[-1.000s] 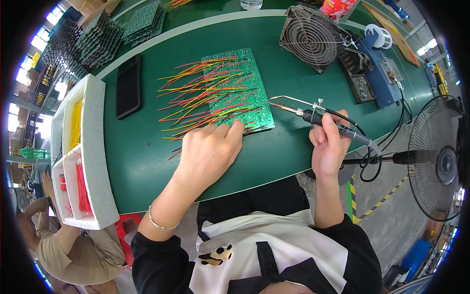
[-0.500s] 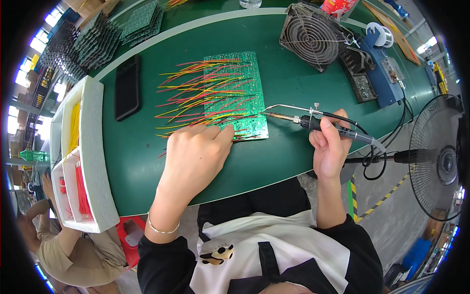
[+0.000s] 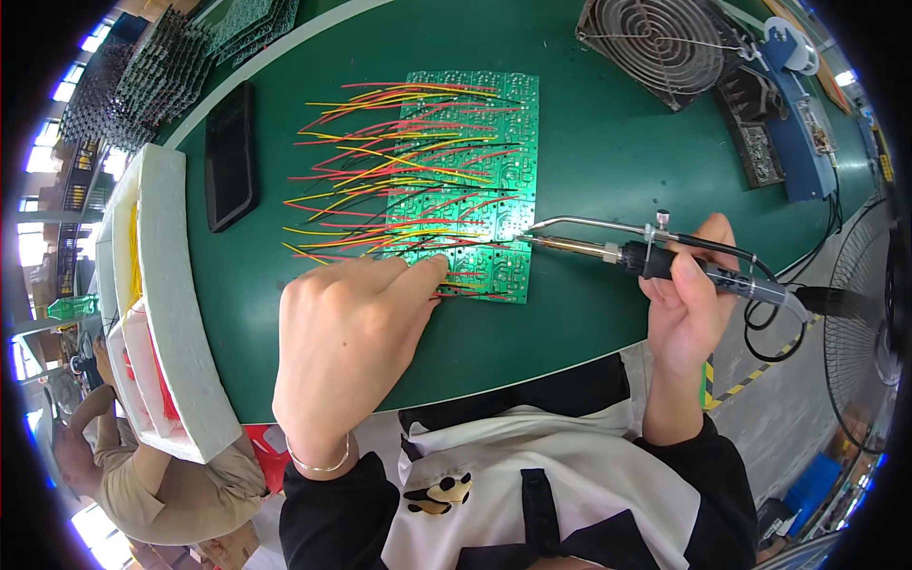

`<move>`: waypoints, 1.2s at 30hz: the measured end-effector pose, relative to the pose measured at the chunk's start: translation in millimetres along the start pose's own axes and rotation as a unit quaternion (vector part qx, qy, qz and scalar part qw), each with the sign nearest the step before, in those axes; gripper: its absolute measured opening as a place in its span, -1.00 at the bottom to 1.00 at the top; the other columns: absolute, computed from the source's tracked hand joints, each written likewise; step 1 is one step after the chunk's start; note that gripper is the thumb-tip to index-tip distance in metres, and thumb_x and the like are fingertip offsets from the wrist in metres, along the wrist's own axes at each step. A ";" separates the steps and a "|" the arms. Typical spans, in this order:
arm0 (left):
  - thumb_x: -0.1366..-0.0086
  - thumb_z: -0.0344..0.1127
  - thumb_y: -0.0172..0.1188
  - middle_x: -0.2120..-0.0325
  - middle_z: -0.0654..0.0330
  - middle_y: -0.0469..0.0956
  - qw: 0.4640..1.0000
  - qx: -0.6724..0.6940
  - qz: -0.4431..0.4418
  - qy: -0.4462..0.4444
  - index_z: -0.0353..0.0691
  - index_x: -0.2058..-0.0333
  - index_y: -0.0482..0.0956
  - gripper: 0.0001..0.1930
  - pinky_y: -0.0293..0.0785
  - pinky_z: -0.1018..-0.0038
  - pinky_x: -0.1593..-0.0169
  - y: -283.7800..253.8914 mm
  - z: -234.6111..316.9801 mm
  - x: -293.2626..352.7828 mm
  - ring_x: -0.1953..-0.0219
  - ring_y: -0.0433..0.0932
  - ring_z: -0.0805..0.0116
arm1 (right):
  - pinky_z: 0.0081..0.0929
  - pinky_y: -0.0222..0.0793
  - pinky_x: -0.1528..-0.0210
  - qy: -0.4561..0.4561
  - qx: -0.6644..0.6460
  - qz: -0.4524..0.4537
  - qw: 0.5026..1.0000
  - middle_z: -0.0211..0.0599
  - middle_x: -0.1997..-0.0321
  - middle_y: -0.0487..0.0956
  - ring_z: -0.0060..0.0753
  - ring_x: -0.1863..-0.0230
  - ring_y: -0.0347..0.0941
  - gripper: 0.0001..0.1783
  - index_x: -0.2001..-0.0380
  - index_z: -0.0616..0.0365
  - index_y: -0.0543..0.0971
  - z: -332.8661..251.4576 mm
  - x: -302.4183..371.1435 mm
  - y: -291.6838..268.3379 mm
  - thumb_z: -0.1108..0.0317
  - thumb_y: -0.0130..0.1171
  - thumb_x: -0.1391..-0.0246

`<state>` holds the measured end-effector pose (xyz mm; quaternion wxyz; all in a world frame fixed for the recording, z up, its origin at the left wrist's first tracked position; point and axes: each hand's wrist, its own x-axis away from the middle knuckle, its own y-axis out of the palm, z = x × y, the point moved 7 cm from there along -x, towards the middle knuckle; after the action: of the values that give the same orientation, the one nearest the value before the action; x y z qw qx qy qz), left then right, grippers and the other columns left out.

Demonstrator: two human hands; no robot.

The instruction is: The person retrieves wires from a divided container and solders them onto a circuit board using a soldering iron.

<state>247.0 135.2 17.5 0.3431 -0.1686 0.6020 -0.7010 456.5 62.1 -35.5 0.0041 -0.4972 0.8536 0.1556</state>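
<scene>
Gripping the soldering iron (image 3: pixel 708 271) by its handle, the right hand (image 3: pixel 692 309) has thumb and fingers closed round it, and the iron's tip points left, right over the near half of the circuit board (image 3: pixel 518 176)! Whether it actually touches, I can't tell from here. The board lies flat on the green table (image 3: pixel 598 152), and red, yellow and black wires (image 3: pixel 408 95) stream leftward past its edge. Down at its near left corner is the left hand (image 3: pixel 344 342), knuckles up, fingers curled; the fingertips are mostly hidden, so I can't say whether it has a wire pinched. Over on the left, a dark phone (image 3: pixel 232 157) lies near a white foam box (image 3: pixel 185 285). Across to the right, a square grilled fan (image 3: pixel 655 43) sits near a white spool (image 3: pixel 790 45).
</scene>
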 end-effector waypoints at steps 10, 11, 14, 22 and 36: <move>0.13 -0.42 0.20 0.77 0.31 0.30 0.999 -0.020 0.008 0.024 -0.16 0.44 0.56 -0.82 0.24 0.46 0.64 3.9 -0.4 -0.1 0.69 0.36 0.38 | -0.75 -0.01 0.64 0.010 0.008 0.018 1.000 -0.51 0.72 0.19 -0.75 0.70 0.05 -0.74 0.52 0.12 0.20 1.1 1.0 -1.1 0.36 0.09 0.08; 0.13 -0.42 0.20 0.77 0.31 0.30 1.000 -0.020 0.006 0.023 -0.16 0.44 0.56 -0.82 0.24 0.46 0.64 4.6 -0.8 0.1 0.69 0.36 0.38 | -0.76 0.03 0.61 0.024 -0.022 0.017 0.999 -0.43 0.68 0.29 -0.72 0.67 0.12 -0.74 0.52 0.15 0.23 2.6 1.1 -1.7 0.38 0.13 0.12; 0.15 -0.43 0.19 0.77 0.32 0.29 1.000 -0.015 0.002 0.020 -0.17 0.45 0.56 -0.81 0.24 0.46 0.65 6.0 -2.4 0.5 0.69 0.36 0.40 | -0.75 0.01 0.61 0.024 -0.022 0.012 0.999 -0.44 0.67 0.27 -0.72 0.67 0.10 -0.73 0.51 0.14 0.22 3.1 0.9 -0.9 0.37 0.13 0.12; 0.24 -0.46 0.29 0.73 0.23 0.42 1.000 -0.005 -0.021 -0.001 -0.25 0.46 0.56 -0.75 0.28 0.44 0.60 6.3 -2.5 -1.0 0.68 0.42 0.28 | -0.74 0.00 0.62 0.032 -0.013 0.012 0.999 -0.44 0.68 0.27 -0.72 0.67 0.08 -0.72 0.51 0.14 0.22 3.7 1.0 -1.4 0.35 0.13 0.12; 0.21 -0.48 0.28 0.77 0.24 0.40 1.000 -0.016 -0.019 -0.004 -0.24 0.45 0.56 -0.77 0.29 0.45 0.61 5.9 -2.8 1.2 0.69 0.43 0.30 | -0.76 0.07 0.61 0.047 -0.004 0.012 0.999 -0.40 0.65 0.34 -0.70 0.67 0.15 -0.75 0.49 0.19 0.29 6.3 -1.1 -2.1 0.35 0.15 0.13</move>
<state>246.0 136.2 11.0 0.3296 -0.1886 0.6087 -0.6966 457.9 63.8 -41.8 -0.0397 -0.4933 0.8583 0.1355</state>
